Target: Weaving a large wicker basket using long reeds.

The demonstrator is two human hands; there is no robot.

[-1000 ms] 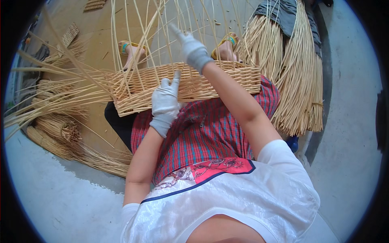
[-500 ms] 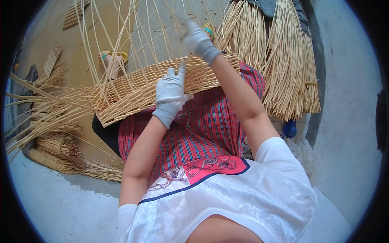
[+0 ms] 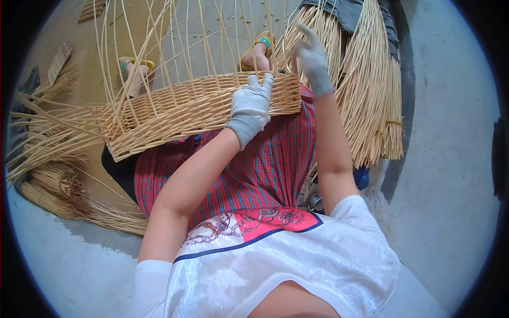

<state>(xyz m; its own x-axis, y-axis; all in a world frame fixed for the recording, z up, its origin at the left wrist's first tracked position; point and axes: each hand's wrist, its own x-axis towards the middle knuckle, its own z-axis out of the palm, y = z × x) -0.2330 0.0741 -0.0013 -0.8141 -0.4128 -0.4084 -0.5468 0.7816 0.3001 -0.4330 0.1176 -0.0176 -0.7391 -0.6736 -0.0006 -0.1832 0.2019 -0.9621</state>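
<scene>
Across my lap lies a partly woven wicker basket, its long side toward me and tall upright willow rods standing from its far side. My left hand, in a white glove, grips the basket's wall near its right half, with fingers reaching up over the rim. My right hand, also gloved, is raised just beyond the basket's right end, in front of the willow bundles. Its index finger sticks out while the other fingers look curled. Whatever they hold is too small or blurred to make out.
Large bundles of peeled willow rods hang at the right. Loose rods stick out past the basket's left end, above more bundles on the floor. My feet in yellow sandals show beyond the basket. A blue object sits below the right-hand bundles.
My right hand has swung from above the basket's far side to the right, past its end. My left hand has shifted right along the wall. The basket appears slightly further left.
</scene>
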